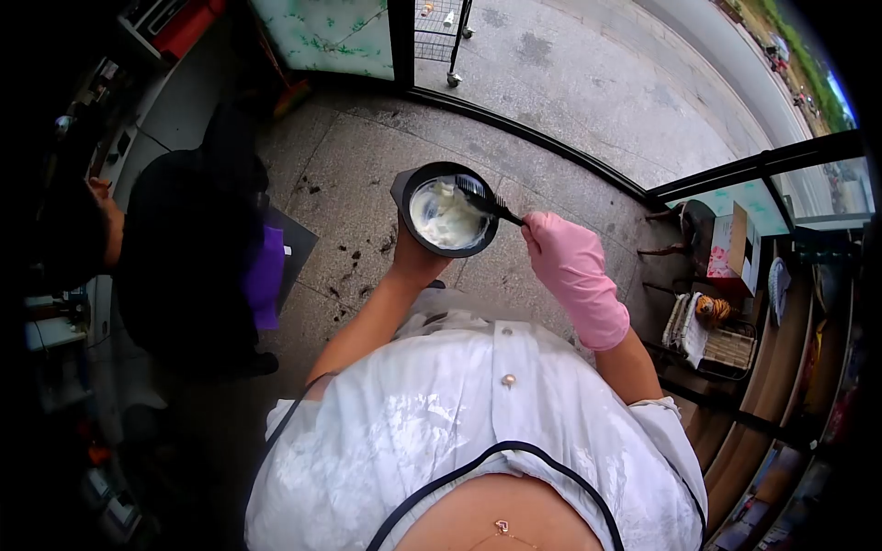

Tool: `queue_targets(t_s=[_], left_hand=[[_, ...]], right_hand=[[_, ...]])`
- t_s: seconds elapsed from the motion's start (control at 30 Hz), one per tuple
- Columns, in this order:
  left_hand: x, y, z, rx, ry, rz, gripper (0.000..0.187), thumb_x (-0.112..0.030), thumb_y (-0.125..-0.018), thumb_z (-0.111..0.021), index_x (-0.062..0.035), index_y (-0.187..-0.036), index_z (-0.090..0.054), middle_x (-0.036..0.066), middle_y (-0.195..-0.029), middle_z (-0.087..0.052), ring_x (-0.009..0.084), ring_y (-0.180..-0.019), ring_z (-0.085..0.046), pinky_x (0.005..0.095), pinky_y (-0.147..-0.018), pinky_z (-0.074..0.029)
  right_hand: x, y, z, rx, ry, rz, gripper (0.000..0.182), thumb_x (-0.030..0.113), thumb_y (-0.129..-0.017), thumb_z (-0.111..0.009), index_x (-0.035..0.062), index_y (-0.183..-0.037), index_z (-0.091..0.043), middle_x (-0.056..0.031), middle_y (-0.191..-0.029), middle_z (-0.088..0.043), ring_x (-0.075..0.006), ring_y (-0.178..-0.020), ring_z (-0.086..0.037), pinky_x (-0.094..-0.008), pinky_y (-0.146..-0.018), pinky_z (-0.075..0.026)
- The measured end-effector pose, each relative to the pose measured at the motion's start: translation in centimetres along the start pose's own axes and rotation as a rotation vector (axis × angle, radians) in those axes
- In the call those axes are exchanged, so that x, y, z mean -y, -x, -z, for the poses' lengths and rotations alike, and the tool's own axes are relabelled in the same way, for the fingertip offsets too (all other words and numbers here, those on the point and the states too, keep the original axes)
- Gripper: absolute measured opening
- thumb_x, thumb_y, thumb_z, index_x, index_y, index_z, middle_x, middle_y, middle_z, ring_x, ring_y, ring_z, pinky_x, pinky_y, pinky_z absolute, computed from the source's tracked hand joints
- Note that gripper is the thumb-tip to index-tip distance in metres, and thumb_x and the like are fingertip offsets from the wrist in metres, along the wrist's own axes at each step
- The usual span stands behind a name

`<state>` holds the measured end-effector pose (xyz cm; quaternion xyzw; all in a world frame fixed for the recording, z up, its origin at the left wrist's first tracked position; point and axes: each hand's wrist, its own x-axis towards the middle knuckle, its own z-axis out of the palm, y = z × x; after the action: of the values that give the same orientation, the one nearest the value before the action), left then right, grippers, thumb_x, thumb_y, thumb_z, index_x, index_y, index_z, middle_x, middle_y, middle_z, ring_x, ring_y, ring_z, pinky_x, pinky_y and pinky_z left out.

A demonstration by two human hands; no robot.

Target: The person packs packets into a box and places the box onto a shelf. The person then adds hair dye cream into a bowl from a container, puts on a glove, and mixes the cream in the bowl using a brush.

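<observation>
Daylight from upper right; left side dim; glare on apron (418,418); edges bowed, corners black

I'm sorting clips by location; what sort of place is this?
Probably a hair salon: a black bowl of white cream, a comb-toothed brush in the gloved right hand, and dark clumps, apparently hair, on the floor.

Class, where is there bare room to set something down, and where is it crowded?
Bare: the floor patch between the mixing bowl, the gloved right hand and the black door frame; also the pavement beyond. Crowded: the right side, with carton, folded cloths and basket. Left of the bowl, dark clumps litter the floor near a person in black.
</observation>
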<state>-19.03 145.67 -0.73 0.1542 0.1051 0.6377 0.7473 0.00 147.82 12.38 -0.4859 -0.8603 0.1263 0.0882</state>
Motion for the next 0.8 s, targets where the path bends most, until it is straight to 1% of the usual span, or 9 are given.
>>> queue_targets(t_s=[0.03,0.13,0.3,0.4,0.47,0.53,0.57,0.67,0.8], left_hand=[[-0.6,-1.2,-0.1,-0.006,-0.195,-0.062,0.042,-0.03,-0.09,-0.047,-0.0118,-0.127,-0.037,0.008,-0.125,-0.047,0.0236,-0.115,-0.047,0.0392,-0.096,-0.042],[-4.3,-4.5,-1.1,-0.101,0.205,0.092,0.053,-0.006,-0.083,-0.059,-0.0072,-0.128,-0.032,0.009,-0.122,-0.047,0.0202,-0.111,-0.049,0.0353,-0.094,-0.044],[-7.9,-7.7,2.1,0.09,-0.616,-0.041,0.049,-0.005,-0.083,-0.059,-0.0063,-0.126,-0.036,0.01,-0.123,-0.047,0.0205,-0.112,-0.049,0.0358,-0.093,-0.045],[-9.5,-8.8,1.2,0.073,-0.312,0.038,0.052,-0.003,-0.081,-0.061,-0.0061,-0.126,-0.036,0.01,-0.121,-0.049,0.0201,-0.111,-0.05,0.0346,-0.093,-0.045],[-9.6,-9.3,1.7,0.083,-0.572,-0.087,0.044,-0.024,-0.088,-0.055,-0.0072,-0.126,-0.039,0.01,-0.12,-0.051,0.0215,-0.11,-0.051,0.0362,-0.094,-0.044],[-10.2,-10.2,2.3,-0.077,0.147,0.157,0.049,-0.044,-0.092,-0.041,-0.0087,-0.126,-0.041,0.009,-0.119,-0.052,0.0236,-0.11,-0.052,0.039,-0.095,-0.043],[-10.0,-10.6,2.8,-0.106,0.075,0.09,0.056,-0.053,-0.092,-0.032,-0.0097,-0.127,-0.041,0.009,-0.122,-0.052,0.0254,-0.111,-0.051,0.0411,-0.096,-0.041],[-10.5,-11.5,3.4,-0.115,0.084,0.091,0.056,-0.052,-0.092,-0.034,-0.01,-0.128,-0.04,0.009,-0.123,-0.051,0.0251,-0.113,-0.051,0.0408,-0.097,-0.041],[-10.8,-12.3,4.0,-0.111,0.127,0.096,0.055,-0.05,-0.092,-0.034,-0.0102,-0.129,-0.039,0.008,-0.126,-0.048,0.0245,-0.115,-0.049,0.0405,-0.098,-0.04]], right_hand=[[0.4,-1.9,-0.7,-0.012,0.085,0.017,0.006,0.011,-0.079,-0.055,0.0074,-0.083,-0.056,-0.012,-0.067,-0.056,-0.0306,-0.063,-0.059,-0.0384,-0.053,-0.046],[2.1,-6.7,-0.1,0.005,0.238,0.116,0.008,0.011,-0.079,-0.055,0.0105,-0.088,-0.056,-0.0078,-0.064,-0.054,-0.0273,-0.061,-0.058,-0.0362,-0.051,-0.044],[1.3,-13.1,4.0,0.029,0.328,0.376,0.008,0.006,-0.075,-0.055,0.0045,-0.083,-0.054,-0.009,-0.065,-0.055,-0.0234,-0.059,-0.06,-0.0344,-0.047,-0.046],[0.9,-15.7,3.5,-0.011,0.481,0.406,0.008,0.005,-0.073,-0.057,0.0044,-0.081,-0.055,-0.0084,-0.063,-0.054,-0.022,-0.058,-0.06,-0.0331,-0.044,-0.046],[0.4,-16.7,2.9,0.085,0.505,0.372,0.007,0.004,-0.07,-0.057,0.0033,-0.077,-0.056,-0.0086,-0.061,-0.055,-0.0221,-0.058,-0.061,-0.0328,-0.043,-0.046],[1.2,-16.4,2.9,0.232,0.462,0.29,0.01,0.005,-0.074,-0.055,0.0064,-0.083,-0.052,-0.0093,-0.064,-0.054,-0.0272,-0.059,-0.059,-0.0359,-0.046,-0.044],[1.9,-16.6,3.2,0.294,0.358,0.26,0.01,0.006,-0.074,-0.055,0.0068,-0.083,-0.052,-0.0092,-0.064,-0.054,-0.027,-0.059,-0.058,-0.0356,-0.045,-0.044],[1.2,-17.6,2.1,0.141,0.117,0.319,0.009,0.006,-0.075,-0.055,0.0078,-0.083,-0.051,-0.0084,-0.063,-0.053,-0.0266,-0.057,-0.057,-0.0356,-0.045,-0.041],[0.0,-18.8,0.8,0.028,0.386,0.209,0.011,0.006,-0.074,-0.055,0.009,-0.084,-0.052,-0.0081,-0.064,-0.054,-0.0262,-0.057,-0.057,-0.0371,-0.047,-0.042]])
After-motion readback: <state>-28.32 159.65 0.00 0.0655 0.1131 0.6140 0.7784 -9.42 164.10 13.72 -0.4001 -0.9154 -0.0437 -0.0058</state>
